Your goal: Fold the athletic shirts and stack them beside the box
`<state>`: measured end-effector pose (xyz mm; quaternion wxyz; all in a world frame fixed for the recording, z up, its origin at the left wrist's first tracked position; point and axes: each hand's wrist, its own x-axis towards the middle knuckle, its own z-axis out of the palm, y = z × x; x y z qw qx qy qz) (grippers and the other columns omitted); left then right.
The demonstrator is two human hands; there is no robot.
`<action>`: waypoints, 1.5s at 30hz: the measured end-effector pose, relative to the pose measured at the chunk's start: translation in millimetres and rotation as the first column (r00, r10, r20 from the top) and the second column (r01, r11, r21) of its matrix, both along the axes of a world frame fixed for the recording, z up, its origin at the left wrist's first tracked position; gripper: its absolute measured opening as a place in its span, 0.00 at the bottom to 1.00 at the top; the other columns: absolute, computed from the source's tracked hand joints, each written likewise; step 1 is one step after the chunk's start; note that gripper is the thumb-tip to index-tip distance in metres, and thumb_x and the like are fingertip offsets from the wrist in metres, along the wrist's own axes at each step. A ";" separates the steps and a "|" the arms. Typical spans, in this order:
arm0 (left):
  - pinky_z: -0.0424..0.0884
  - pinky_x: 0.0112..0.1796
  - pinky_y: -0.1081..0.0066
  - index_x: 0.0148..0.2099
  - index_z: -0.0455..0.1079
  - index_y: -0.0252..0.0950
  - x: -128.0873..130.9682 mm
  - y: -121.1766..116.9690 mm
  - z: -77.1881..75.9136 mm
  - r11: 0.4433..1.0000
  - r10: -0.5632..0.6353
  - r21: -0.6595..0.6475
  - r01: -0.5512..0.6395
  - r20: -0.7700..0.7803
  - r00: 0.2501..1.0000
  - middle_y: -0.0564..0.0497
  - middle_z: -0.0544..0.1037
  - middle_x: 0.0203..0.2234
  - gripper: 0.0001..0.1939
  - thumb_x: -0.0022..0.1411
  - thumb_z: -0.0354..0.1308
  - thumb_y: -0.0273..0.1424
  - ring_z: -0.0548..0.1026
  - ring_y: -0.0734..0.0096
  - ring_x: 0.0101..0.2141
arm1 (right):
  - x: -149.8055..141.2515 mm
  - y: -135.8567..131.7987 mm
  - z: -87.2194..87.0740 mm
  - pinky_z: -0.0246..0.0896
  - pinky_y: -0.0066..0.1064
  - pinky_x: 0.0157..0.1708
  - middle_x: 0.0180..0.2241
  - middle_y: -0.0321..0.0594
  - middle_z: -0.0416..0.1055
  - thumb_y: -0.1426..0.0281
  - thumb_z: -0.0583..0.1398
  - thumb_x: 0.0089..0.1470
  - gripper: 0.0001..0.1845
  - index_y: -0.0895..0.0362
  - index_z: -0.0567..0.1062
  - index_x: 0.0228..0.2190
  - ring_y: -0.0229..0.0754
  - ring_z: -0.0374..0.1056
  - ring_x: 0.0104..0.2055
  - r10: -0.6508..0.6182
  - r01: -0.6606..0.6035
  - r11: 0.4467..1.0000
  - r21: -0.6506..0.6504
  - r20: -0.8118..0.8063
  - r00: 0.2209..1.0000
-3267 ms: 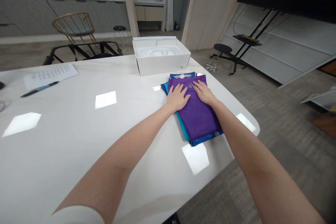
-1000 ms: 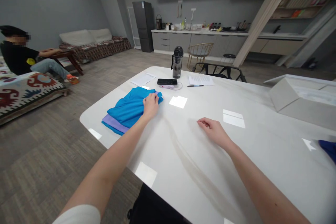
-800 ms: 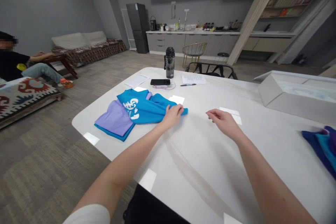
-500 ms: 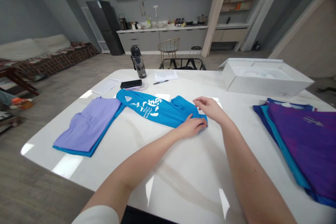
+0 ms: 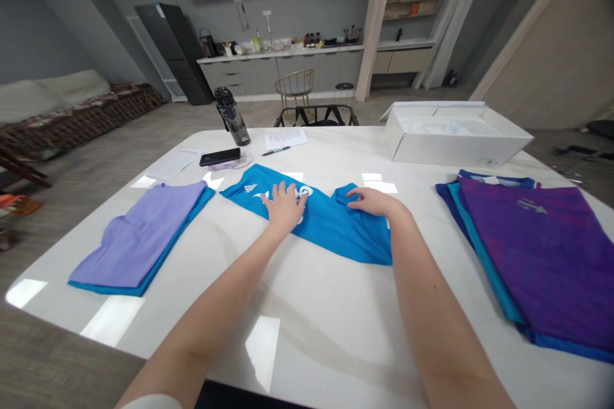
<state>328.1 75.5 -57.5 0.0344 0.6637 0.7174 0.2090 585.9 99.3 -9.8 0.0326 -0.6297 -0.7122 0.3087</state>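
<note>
A blue T-shirt [image 5: 336,230] with white printing lies partly folded lengthwise across the white table [image 5: 307,307]. My left hand [image 5: 284,208] rests flat over the print with its fingers spread, covering most of the characters. Over the shirt's right part, beside a bunched sleeve [image 5: 344,194], is my right hand [image 5: 377,201]. Its fingers are loosely bent, with the thumb and index finger apart at the sleeve's edge. To the left lies a folded lilac shirt [image 5: 144,230] on top of a blue one.
Folded shirts with a purple one [image 5: 537,249] on top are stacked at the right. Behind them stands an open white box [image 5: 451,147]. Along the far left are a dark bottle [image 5: 233,118], a phone [image 5: 220,157], a pen [image 5: 275,151] and a printed sheet [image 5: 286,138].
My left hand has moved from the shirt's right end leftward onto the print. The shirt's right end is spread wider and lower. My right hand stays near the sleeve; the view has shifted slightly.
</note>
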 end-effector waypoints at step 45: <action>0.72 0.43 0.66 0.33 0.69 0.39 30.9 46.7 -18.8 0.935 -0.309 0.072 0.348 0.647 0.697 0.51 0.78 0.31 0.09 0.67 0.57 0.35 0.76 0.65 0.36 | -5.6 15.2 -38.2 0.54 0.25 0.19 0.25 0.38 0.72 0.62 0.63 0.59 0.12 0.59 0.75 0.32 0.34 0.63 0.21 -0.261 0.245 0.965 -0.092 -0.261 0.929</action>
